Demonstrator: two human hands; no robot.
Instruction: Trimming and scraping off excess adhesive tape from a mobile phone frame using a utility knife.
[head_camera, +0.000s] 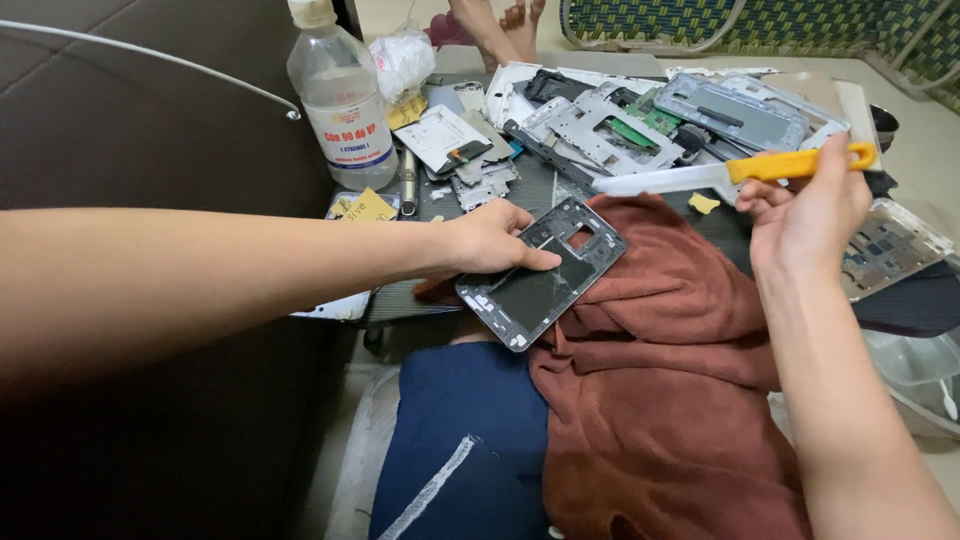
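One view only, from the head camera. The left hand (497, 240) presses flat, fingers spread, on a dark phone frame (541, 274) that lies on the brown towel (660, 380); its long axis runs from 7 to 1 o'clock. The right hand (806, 215) is closed around the yellow handle of a white-bladed knife (735, 173), at 2 o'clock from the frame, blade pointing to 9 o'clock. The frame is black and glossy, with a square cut-out.

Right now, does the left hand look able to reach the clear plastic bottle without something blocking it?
Probably yes. The left hand rests on the dark phone frame, and the clear plastic bottle stands beyond it to the left. Only flat yellow pieces and a small metal cylinder lie between them.
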